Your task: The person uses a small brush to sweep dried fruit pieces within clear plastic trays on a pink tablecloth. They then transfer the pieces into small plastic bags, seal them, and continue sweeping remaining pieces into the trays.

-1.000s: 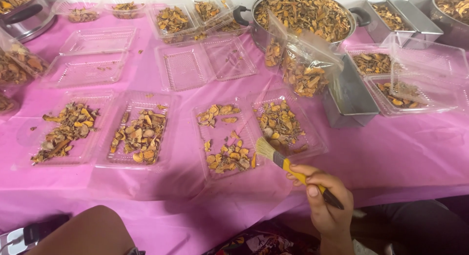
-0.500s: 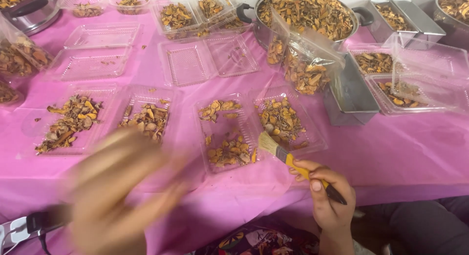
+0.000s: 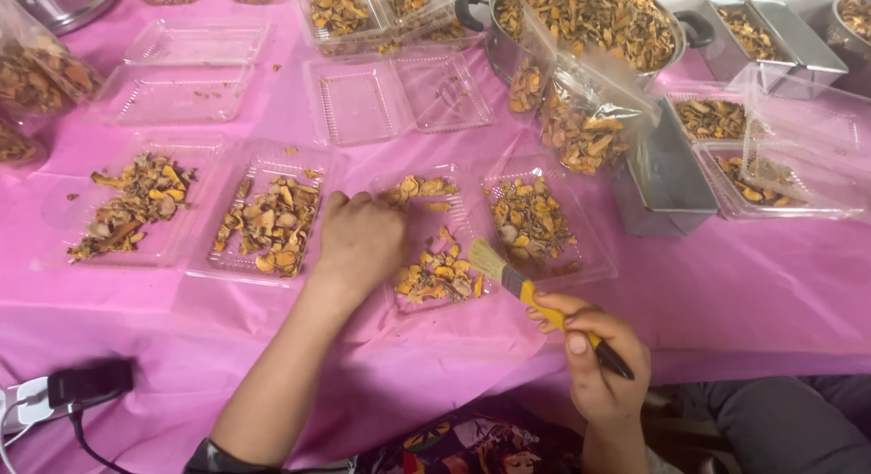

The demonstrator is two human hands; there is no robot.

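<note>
- Counter (image 3: 744, 302): covered by one smooth, glossy pink cloth.
- Hands: two. The left hand (image 3: 358, 243) lies knuckles up on the left half of the open clamshell tray (image 3: 581, 273) at centre; its fingers (image 3: 337, 202) are curled down into that half, and it cannot be told whether they hold anything.
- The right hand (image 3: 603, 365) sits at the near counter edge, fingers closed around the one brush (image 3: 531, 297).
- Brush: flat pale bristles, metal ferrule, yellow handle with a dark tip. The bristles rest at the near edge of the same tray, just beside the dried orange-brown pieces (image 3: 440, 274).
- Near row: two further clear ribbed plastic trays (image 3: 263, 224) with pieces, left of the left hand.
- Far row: two empty open clamshells, at left (image 3: 181, 66) and at centre (image 3: 399, 97).
- One round metal pot (image 3: 590, 20) heaped with pieces; one clear bag (image 3: 585, 120) leans against it.
- One rectangular metal pan (image 3: 667, 179) stands right of the central tray.
- One black plug (image 3: 86, 383) sits at the near left.
- Change: half a second ago the left hand was a blur above the near edge; it is now planted in the tray. The right hand and brush have kept their position.
</note>
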